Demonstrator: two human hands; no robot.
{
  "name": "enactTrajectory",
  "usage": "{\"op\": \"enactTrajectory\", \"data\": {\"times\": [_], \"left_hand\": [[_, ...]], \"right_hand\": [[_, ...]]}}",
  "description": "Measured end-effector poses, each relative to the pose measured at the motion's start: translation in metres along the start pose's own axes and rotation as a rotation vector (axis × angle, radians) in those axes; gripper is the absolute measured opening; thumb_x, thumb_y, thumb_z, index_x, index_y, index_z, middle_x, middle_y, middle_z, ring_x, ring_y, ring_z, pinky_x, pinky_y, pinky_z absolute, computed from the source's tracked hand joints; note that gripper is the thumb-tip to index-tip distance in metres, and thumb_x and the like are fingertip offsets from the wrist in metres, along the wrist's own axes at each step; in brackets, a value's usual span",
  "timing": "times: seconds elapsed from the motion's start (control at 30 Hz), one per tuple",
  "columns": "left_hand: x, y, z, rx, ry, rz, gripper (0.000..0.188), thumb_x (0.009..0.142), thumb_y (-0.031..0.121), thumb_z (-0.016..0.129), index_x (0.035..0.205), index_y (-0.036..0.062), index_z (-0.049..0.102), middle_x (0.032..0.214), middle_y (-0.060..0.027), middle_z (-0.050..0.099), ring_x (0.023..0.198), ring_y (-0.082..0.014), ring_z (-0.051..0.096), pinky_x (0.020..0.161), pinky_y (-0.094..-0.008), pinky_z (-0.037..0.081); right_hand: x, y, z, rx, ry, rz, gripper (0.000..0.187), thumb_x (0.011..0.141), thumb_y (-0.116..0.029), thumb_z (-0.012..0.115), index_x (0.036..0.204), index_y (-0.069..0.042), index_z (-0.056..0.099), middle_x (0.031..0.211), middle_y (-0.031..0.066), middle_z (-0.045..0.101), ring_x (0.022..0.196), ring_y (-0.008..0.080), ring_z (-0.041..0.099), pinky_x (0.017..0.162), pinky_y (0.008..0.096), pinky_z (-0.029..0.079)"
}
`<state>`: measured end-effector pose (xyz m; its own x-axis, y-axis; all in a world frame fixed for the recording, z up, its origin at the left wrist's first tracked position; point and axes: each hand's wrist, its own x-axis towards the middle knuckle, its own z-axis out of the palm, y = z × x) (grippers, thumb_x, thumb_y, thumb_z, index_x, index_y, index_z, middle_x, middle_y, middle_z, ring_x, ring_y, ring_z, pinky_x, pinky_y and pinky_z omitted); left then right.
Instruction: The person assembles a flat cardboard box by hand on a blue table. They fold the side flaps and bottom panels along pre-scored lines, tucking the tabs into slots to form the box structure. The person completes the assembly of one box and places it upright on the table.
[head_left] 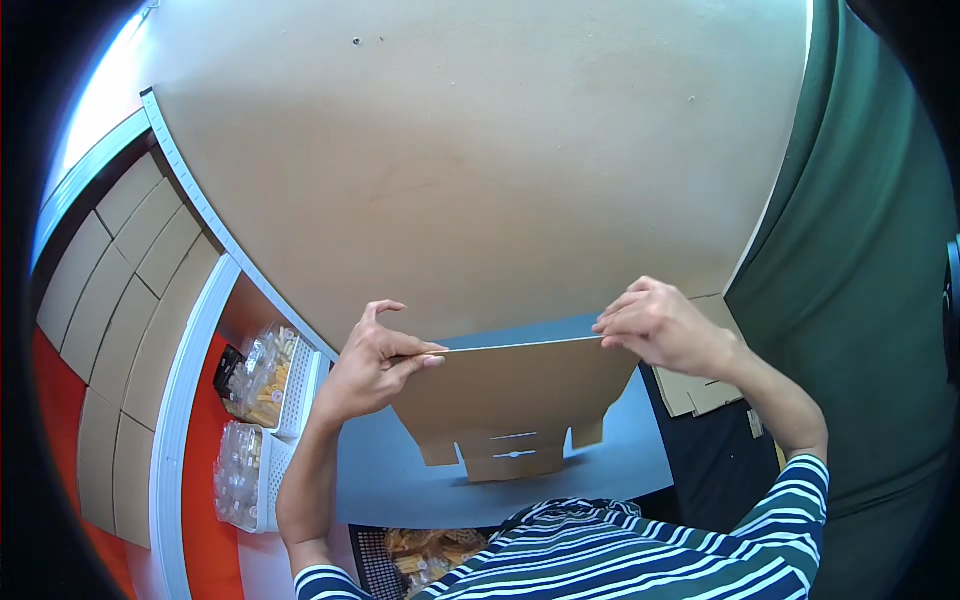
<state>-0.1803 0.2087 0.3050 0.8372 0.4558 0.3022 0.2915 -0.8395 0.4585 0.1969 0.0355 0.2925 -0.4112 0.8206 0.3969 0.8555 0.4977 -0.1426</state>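
Left grip point(372, 365): thumb and fingers pinched on upper left corner of notched brown cardboard sheet point(510, 395). Right grip point(660, 325): pinched at its upper right corner. Sheet held up over blue worktop point(390, 490); lower-edge contact, cannot tell. Flat cardboard pieces point(690, 393) beyond, right; white baskets point(297, 390) of clear packs point(238, 470), left.
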Motion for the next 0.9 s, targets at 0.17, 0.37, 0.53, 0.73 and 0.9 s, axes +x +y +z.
{"op": "enactTrajectory", "data": {"times": [0.17,0.37,0.53,0.73,0.9], "left_hand": [[0.012,-0.009,0.006,-0.012,-0.016,-0.009,0.016,0.098,0.019,0.079,0.108,0.0111,0.088,0.083,-0.0064,0.082,0.073,-0.0165,0.067,0.127,-0.0503,0.03],[0.022,0.008,0.009,0.05,-0.077,0.002,0.018,0.1,0.017,0.076,0.113,0.0085,0.085,0.115,-0.0062,0.084,0.1,-0.0178,0.075,0.128,-0.053,0.029],[0.05,0.032,0.033,0.127,0.009,0.184,0.024,0.102,0.025,0.075,0.12,0.0112,0.082,0.13,-0.0058,0.08,0.126,-0.0225,0.072,0.128,-0.0574,0.029],[0.073,0.038,0.058,0.163,-0.018,0.3,0.02,0.104,0.027,0.072,0.111,0.014,0.085,0.119,-0.0033,0.083,0.141,-0.0273,0.064,0.129,-0.0634,0.026],[0.049,0.029,0.057,0.309,0.07,0.396,0.015,0.101,0.027,0.076,0.102,0.0159,0.086,0.111,-0.0005,0.084,0.141,-0.0269,0.063,0.131,-0.0679,0.022]], "right_hand": [[0.001,-0.004,0.012,-0.106,0.132,0.046,0.022,0.1,-0.024,0.078,0.105,-0.003,0.082,0.115,0.0129,0.082,0.115,0.0268,0.074,0.098,0.0444,0.055],[0.015,-0.012,0.007,0.106,0.034,0.139,0.028,0.102,-0.028,0.075,0.098,-0.001,0.081,0.094,0.0179,0.078,0.089,0.0344,0.075,0.083,0.0452,0.057],[0.033,-0.018,0.014,0.048,0.081,0.151,0.033,0.103,-0.03,0.071,0.087,-0.003,0.079,0.062,0.0194,0.067,0.06,0.0378,0.069,0.061,0.0478,0.056],[0.049,-0.033,0.009,0.005,-0.003,0.165,0.026,0.101,-0.027,0.075,0.088,-0.005,0.081,0.067,0.0168,0.069,0.061,0.035,0.069,0.06,0.0458,0.052],[0.021,-0.025,0.0,0.022,-0.003,0.128,0.025,0.099,-0.029,0.077,0.092,-0.006,0.083,0.073,0.0117,0.075,0.066,0.0319,0.071,0.067,0.0441,0.054]]}}
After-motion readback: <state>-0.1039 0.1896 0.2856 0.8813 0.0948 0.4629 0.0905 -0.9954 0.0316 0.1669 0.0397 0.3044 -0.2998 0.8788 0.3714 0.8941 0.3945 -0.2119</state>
